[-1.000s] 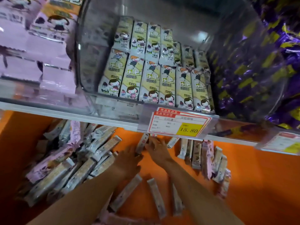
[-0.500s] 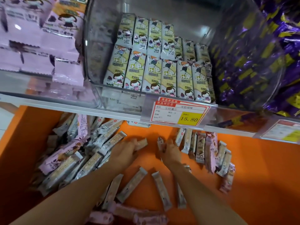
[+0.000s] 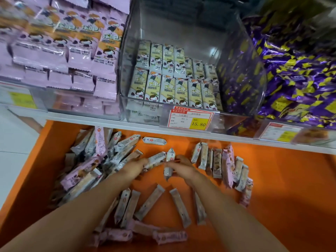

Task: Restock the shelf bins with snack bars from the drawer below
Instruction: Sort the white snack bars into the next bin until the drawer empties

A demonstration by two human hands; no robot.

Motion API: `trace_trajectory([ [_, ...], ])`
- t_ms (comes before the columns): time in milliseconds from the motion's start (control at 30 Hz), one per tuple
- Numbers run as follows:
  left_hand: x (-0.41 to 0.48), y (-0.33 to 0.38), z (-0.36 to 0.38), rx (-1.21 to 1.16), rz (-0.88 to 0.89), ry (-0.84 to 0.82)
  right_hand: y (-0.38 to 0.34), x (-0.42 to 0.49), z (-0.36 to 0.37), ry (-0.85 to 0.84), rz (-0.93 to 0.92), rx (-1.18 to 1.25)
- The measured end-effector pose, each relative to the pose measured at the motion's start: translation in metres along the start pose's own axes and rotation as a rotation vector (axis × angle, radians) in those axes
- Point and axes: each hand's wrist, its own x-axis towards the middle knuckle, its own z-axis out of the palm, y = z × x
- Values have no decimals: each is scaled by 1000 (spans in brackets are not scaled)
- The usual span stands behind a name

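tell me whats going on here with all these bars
A person is reaching both hands into the orange drawer under the shelf. The left hand grips a slanted bar, and the right hand pinches an upright bar. Loose bars lie all around them. Above, the clear middle bin is only partly filled with yellow packs. Neither bar has been lifted to it yet.

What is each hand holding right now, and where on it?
The left hand grips a snack bar by its near end; the right hand pinches a second bar around its middle.
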Motion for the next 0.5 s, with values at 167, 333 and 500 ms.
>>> trace_trajectory([
  [167,-36,10,-8,-46,97,-119,-26,-35,14,-3,-95,-23],
  [333,-77,19,-17,-65,178,-158,-42,-81,29,-52,-234,-108],
  [500,-119,24,-33,-78,224,-220,-53,-124,33,-112,-306,-212],
])
